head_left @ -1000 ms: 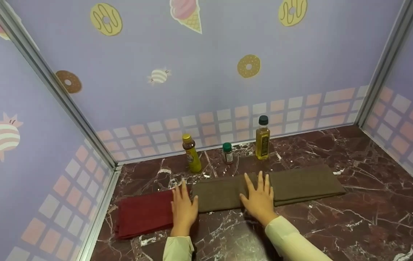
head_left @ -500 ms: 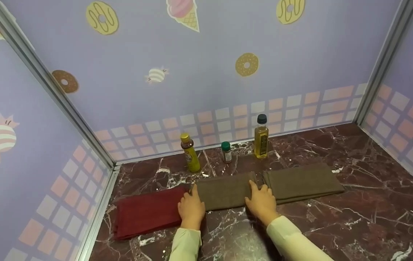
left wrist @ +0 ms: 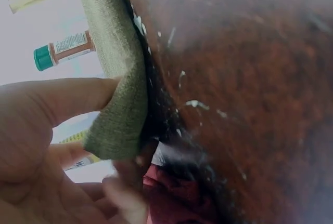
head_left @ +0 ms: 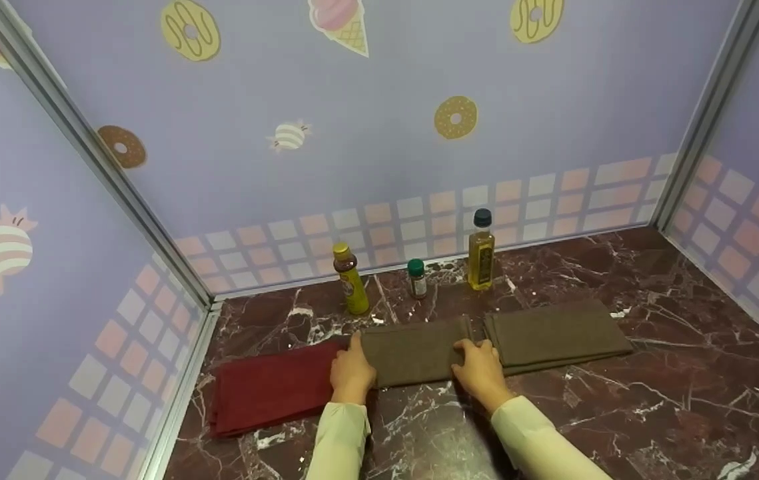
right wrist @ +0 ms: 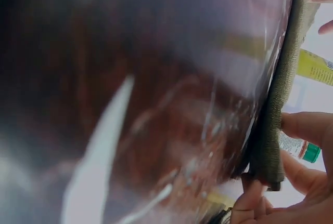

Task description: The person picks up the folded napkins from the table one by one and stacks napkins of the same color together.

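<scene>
A folded olive-brown cloth (head_left: 412,353) lies in the middle of a row on the marbled table. At its left end my left hand (head_left: 352,373) grips the edge; in the left wrist view the thumb (left wrist: 78,96) presses on the cloth (left wrist: 122,109) and other fingers curl by its end. My right hand (head_left: 480,375) holds the opposite end. The right wrist view has its thumb and fingers (right wrist: 307,128) about the edge of the cloth (right wrist: 276,120), with one fingertip at the underside. Left of it lies a folded red cloth (head_left: 276,390), right of it another folded olive-brown cloth (head_left: 556,335).
Behind the cloths stand a yellow-capped bottle (head_left: 351,283), a small green-capped jar (head_left: 417,280) and a dark-capped oil bottle (head_left: 481,257). Patterned lilac walls (head_left: 379,153) enclose the marbled table (head_left: 686,400) at the back and both sides.
My left hand has moved right, off the red cloth, to the middle cloth's left end. The fingers of both hands, spread flat before, have curled onto that cloth's ends.
</scene>
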### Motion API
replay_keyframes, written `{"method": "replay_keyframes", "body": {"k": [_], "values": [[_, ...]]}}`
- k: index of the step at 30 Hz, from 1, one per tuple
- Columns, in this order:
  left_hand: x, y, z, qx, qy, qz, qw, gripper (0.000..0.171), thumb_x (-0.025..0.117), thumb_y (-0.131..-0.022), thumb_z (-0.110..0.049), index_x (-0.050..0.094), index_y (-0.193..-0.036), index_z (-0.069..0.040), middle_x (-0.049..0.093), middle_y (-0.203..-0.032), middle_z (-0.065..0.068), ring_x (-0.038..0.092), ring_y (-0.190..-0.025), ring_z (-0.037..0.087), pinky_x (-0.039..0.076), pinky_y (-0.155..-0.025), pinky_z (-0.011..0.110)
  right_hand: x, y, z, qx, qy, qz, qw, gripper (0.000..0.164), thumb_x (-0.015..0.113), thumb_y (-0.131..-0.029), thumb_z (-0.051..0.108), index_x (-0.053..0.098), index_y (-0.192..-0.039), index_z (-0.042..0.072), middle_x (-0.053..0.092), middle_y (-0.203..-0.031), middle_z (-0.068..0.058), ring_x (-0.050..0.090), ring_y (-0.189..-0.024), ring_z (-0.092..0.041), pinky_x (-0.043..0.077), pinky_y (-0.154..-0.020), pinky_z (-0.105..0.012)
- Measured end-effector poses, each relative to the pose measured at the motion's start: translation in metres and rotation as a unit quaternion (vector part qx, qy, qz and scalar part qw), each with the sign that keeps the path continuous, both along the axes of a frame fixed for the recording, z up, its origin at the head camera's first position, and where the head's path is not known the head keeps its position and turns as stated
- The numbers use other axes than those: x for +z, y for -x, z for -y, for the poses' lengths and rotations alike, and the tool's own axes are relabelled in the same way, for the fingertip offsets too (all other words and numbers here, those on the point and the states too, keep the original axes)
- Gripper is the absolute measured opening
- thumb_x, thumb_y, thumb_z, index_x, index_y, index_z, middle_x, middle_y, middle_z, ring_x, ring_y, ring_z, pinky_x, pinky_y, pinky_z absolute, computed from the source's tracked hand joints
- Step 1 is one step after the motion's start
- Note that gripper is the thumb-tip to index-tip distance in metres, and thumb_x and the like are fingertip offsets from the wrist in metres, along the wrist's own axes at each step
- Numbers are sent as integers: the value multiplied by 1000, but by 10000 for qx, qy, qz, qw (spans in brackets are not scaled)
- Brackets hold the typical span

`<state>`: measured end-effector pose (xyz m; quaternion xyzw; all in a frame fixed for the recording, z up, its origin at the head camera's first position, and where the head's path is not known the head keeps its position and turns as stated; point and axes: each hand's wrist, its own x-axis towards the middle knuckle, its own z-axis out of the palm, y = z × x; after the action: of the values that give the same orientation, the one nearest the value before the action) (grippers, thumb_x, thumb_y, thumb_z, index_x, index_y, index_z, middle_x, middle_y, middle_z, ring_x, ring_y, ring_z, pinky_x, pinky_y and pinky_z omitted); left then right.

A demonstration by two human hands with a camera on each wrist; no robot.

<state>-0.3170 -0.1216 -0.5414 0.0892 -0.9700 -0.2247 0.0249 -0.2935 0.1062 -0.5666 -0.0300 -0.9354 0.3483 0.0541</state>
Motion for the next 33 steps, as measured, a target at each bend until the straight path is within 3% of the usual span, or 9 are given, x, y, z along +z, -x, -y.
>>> {"method": "replay_keyframes", "body": {"k": [4,9,13,19,21,33], "values": [[-2,0,0,4,178,-45,9998,67,73,-78,-2,52,-141,-10,61,-114,27,59,-101,46,50,-85,56,0,0,1,-7,-62,-128,9999,34,76,-83,9,70,-116,4,56,-117,-27,52,-109,-44,44,-91,-57],[-4,-1,-1,108,-521,-332,9980,66,71,-75,6,53,-137,-4,49,-116,32,61,-83,46,53,-72,54,-2,0,-1,-50,-143,-284,9995,31,73,-84,7,71,-115,6,59,-118,-20,54,-110,-40,45,-92,-54],[-5,1,1,192,-973,-339,9945,59,70,-76,8,57,-132,-4,43,-116,33,59,-78,41,52,-69,51,-3,0,-2,-10,-18,-408,9992,31,67,-86,2,70,-117,3,60,-115,-19,60,-105,-40,49,-90,-52],[0,1,8,50,-1181,-449,9920,21,72,-85,-7,71,-106,-6,66,-107,24,64,-95,42,50,-83,53,-4,1,-5,-24,324,-544,9980,33,62,-88,-3,68,-120,1,60,-118,-17,61,-109,-38,49,-90,-52],[1,1,10,40,-1234,-521,9910,21,71,-85,-8,73,-106,-6,71,-108,17,65,-99,39,50,-86,51,-3,1,-6,-35,405,-615,9973,34,61,-88,-4,69,-121,1,61,-118,-16,61,-110,-37,49,-90,-52],[1,1,-7,-58,-1642,-920,9821,28,75,-85,-9,74,-114,-11,68,-121,14,63,-109,36,49,-91,52,5,7,-33,-93,572,-1026,9930,37,60,-88,-8,67,-124,-2,59,-120,-18,60,-112,-38,48,-93,-51]]}}
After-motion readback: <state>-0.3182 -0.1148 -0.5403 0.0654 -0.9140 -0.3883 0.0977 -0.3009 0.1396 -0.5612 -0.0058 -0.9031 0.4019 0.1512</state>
